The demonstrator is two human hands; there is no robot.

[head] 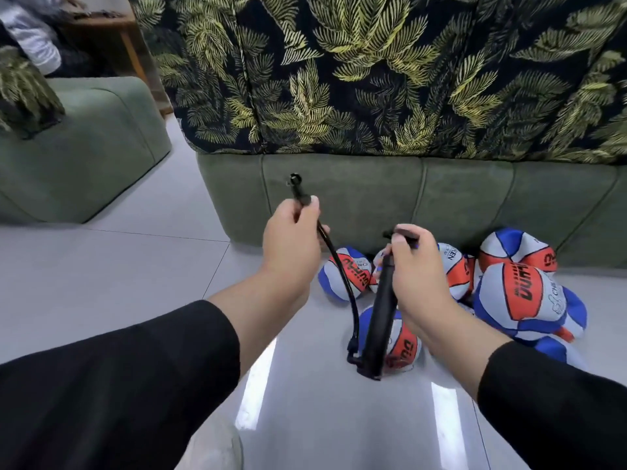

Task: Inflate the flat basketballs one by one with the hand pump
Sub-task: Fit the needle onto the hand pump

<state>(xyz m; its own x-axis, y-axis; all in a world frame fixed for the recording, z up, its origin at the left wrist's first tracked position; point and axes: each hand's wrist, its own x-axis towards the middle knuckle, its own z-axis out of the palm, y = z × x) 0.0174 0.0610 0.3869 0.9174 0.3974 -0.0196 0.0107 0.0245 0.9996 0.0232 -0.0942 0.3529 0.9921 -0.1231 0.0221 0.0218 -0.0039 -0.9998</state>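
Observation:
My right hand (419, 269) grips the top of the black hand pump (378, 330), which hangs upright above the floor. A black hose (342, 283) curves from the pump's base up to my left hand (291, 239), which pinches it near its nozzle end (294, 180). Several flat blue, white and orange basketballs (522, 296) lie in a heap on the floor against the sofa base, to the right of the pump. One flat ball (403, 347) lies right behind the pump barrel, another (346, 276) behind the hose.
A green sofa base (441, 195) with leaf-print cushions (373, 72) fills the back. A second green seat (78, 147) stands at the left. Pale tiled floor (118, 266) spreads between them. A person's sleeve (30, 35) shows at the top left.

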